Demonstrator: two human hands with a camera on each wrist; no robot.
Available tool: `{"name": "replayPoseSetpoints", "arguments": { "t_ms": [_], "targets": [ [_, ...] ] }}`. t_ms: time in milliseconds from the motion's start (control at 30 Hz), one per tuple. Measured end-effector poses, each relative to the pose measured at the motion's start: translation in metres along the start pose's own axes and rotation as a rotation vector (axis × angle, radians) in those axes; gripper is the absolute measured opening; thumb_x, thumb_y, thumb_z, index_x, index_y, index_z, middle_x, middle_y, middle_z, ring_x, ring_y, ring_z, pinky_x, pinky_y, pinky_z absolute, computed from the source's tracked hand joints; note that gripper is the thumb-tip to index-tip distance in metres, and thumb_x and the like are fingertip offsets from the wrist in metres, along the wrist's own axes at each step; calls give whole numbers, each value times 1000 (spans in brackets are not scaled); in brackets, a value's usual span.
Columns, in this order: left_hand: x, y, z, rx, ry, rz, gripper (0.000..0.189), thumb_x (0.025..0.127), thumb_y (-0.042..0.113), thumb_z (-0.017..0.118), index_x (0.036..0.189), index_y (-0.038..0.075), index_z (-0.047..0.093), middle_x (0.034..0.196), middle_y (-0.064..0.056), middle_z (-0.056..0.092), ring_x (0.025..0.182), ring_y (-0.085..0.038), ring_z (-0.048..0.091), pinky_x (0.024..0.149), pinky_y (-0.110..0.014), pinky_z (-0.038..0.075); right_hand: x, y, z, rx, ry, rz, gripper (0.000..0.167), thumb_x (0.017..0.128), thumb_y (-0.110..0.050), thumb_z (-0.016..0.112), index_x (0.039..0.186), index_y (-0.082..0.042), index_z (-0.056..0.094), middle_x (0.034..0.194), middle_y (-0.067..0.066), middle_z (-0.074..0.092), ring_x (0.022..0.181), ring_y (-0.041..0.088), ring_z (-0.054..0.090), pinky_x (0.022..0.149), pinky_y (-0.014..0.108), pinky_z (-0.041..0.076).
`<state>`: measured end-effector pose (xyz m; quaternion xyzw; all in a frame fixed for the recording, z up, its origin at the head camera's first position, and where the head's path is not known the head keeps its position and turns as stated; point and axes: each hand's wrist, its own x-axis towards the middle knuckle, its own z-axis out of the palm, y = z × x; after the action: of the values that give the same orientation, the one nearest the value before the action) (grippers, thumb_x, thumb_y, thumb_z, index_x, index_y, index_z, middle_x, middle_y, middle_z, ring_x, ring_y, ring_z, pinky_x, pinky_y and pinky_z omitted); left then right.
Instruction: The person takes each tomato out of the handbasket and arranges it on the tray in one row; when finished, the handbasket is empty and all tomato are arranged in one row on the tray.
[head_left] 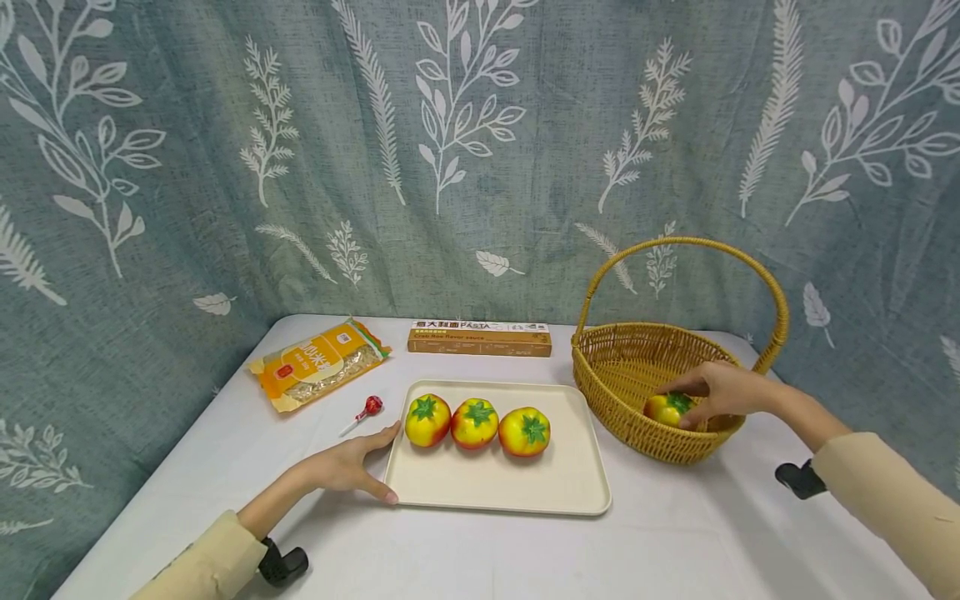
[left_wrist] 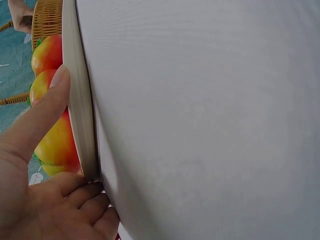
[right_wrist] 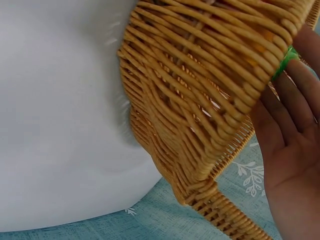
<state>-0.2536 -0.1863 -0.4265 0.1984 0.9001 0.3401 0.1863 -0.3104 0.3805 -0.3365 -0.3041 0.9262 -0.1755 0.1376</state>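
A shallow cream tray (head_left: 495,487) lies on the white table with three yellow-red toy persimmons (head_left: 475,423) in a row toward its far left. My left hand (head_left: 348,462) grips the tray's near left corner, thumb at the front edge and fingers at the left side; the left wrist view shows those fingers (left_wrist: 90,202) curled against the rim. At the right stands a wicker basket (head_left: 622,408) with a tall handle. Inside it, my right hand (head_left: 723,392) holds another toy persimmon (head_left: 660,408) between thumb and fingers. The right wrist view has that fruit mostly hidden behind the basket wall.
A red lollipop (head_left: 372,406) lies just beyond my left hand. Farther back are an orange bag of grain (head_left: 322,364) and a long pasta box (head_left: 480,339). A patterned blue-green curtain (head_left: 480,167) hangs behind the table.
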Motion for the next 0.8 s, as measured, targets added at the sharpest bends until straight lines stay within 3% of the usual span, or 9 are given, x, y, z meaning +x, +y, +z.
{"name": "replayPoseSetpoints", "arguments": {
  "t_ms": [567,700,800],
  "targets": [
    [1,-2,0,-2,-5,12,110,69,35,87,151,0,23,155,-22,23,143,-37,19,114,-55,17,-3,-23,-20,-30,64,36,65,80,-41,76,131,-5,60,121,14,65,110,33,61,86,45,53],
    [1,-2,0,0,-4,3,110,69,35,87,152,1,24,155,-21,24,143,-37,19,114,-55,17,-4,-29,-20,-108,149,62,67,78,-47,76,129,-6,62,116,11,67,98,23,64,76,37,55],
    [1,-2,0,-3,-4,2,110,69,35,87,152,1,24,155,-21,24,143,-37,20,114,-55,17,-4,-33,-18,-144,219,80,66,77,-48,77,128,-7,63,113,10,68,83,14,60,65,30,49]
  ]
}}
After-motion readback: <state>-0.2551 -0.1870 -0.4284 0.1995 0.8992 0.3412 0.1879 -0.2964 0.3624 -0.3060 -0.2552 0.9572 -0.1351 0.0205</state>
